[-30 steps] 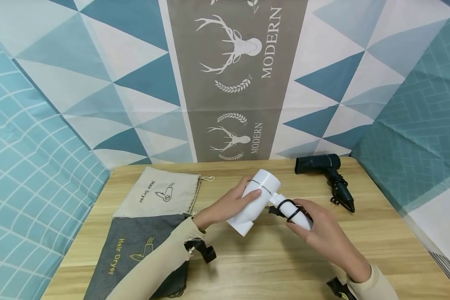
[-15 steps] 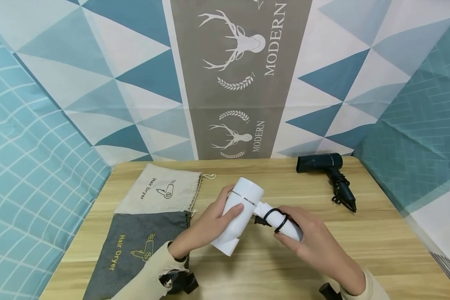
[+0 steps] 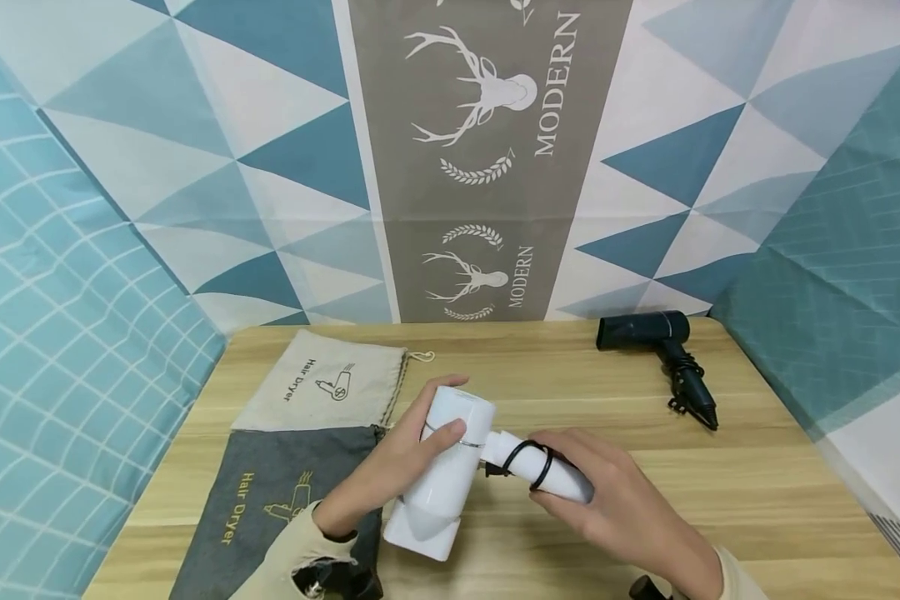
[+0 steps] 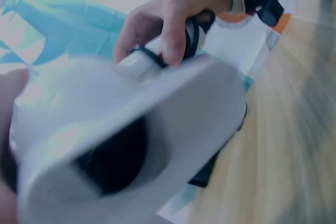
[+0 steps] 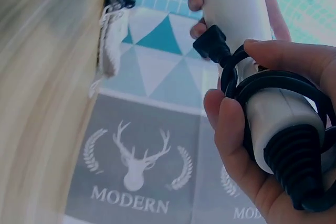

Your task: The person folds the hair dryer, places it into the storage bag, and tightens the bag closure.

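Both hands hold a white hair dryer (image 3: 438, 492) above the table. My left hand (image 3: 401, 458) grips its barrel, thumb across the top, with the flat nozzle tilted down toward me. My right hand (image 3: 615, 500) grips the handle, which has its black cord (image 3: 547, 468) wound round it. The left wrist view looks into the nozzle (image 4: 199, 108), with a dark opening inside. In the right wrist view the black plug (image 5: 211, 44) sticks out from the wound cord, and the ribbed cord sleeve (image 5: 294, 153) shows at the handle's end.
At the table's (image 3: 525, 358) back right lies a black hair dryer (image 3: 645, 330), cord wound round its handle. On the left lie a cream drawstring bag (image 3: 322, 379) and a dark grey one (image 3: 270, 492), both printed "Hair Dryer". A patterned cloth backdrop (image 3: 465, 167) stands behind.
Both hands have carried the white hair dryer left and toward me, and its barrel has turned more upright in the head view. The bags and the black hair dryer stay put.
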`<control>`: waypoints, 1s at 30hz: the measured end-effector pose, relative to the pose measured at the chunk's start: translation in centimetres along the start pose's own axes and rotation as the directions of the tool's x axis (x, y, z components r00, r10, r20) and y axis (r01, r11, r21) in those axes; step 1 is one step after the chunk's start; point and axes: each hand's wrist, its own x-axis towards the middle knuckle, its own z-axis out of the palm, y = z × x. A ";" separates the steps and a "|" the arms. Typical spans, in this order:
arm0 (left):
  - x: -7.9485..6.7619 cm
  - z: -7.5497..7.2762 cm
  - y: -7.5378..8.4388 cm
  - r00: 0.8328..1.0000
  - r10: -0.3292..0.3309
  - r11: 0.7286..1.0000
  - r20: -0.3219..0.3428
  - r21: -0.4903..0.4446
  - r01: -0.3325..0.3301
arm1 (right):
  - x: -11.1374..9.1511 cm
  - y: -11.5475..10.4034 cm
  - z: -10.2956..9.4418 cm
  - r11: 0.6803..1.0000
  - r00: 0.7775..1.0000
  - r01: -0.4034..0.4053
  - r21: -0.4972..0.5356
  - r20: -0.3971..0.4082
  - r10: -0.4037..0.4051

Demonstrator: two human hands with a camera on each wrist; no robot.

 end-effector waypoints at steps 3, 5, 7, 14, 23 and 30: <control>-0.2 0.0 0.6 0.997 0.018 1.000 -0.081 -0.008 -0.019 | 0.9 -0.5 -0.3 1.000 0.999 0.023 0.001 0.025 -0.023; -0.4 0.0 1.0 0.992 0.035 0.999 -0.125 -0.016 -0.037 | 1.5 -0.6 -0.6 1.000 0.999 0.025 -0.002 0.039 -0.025; -0.6 -0.2 1.1 0.986 0.065 0.997 -0.153 -0.027 -0.070 | 2.0 -0.6 -0.9 1.000 0.998 0.029 0.008 0.050 -0.029; -1.0 -0.4 1.8 0.960 0.184 0.982 -0.209 0.003 -0.187 | 2.6 -0.3 -1.0 0.996 0.994 -0.073 0.058 0.089 0.068; -0.2 -0.7 2.6 0.945 0.249 0.969 -0.212 0.058 -0.242 | 3.2 -0.3 -1.4 0.986 0.989 -0.115 0.122 0.104 0.103; 0.3 -0.9 2.8 0.915 0.319 0.948 -0.248 0.082 -0.308 | 4.0 -0.7 -1.5 0.994 0.997 -0.058 0.091 0.046 0.054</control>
